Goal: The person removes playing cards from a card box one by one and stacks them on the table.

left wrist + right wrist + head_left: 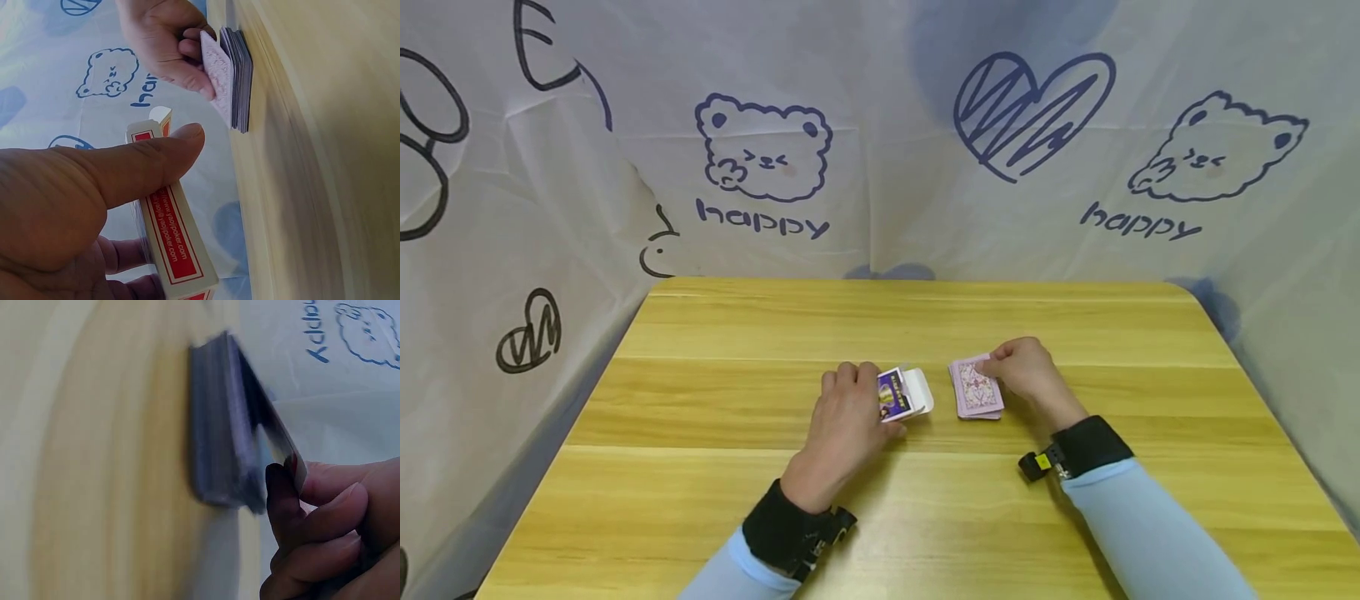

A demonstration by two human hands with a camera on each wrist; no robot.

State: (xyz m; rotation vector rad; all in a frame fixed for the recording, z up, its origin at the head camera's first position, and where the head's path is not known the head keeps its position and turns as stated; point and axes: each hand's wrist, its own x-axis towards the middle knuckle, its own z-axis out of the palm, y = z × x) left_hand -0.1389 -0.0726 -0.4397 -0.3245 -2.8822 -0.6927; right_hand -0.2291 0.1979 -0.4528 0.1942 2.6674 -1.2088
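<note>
My left hand grips a playing-card box, purple-printed on top, with its white end flap folded out toward the right. In the left wrist view the thumb lies across the red and white side of the box, and other fingers are on its far side. Just right of the box, a stack of playing cards with pink patterned backs lies on the table. My right hand pinches a top card by its edge between thumb and fingers, tilting it up off the deck.
The wooden table spreads around the hands. White cloth with drawn bears, hearts and lettering hangs behind it and at both sides. Black wrist straps with small cameras sit on both wrists.
</note>
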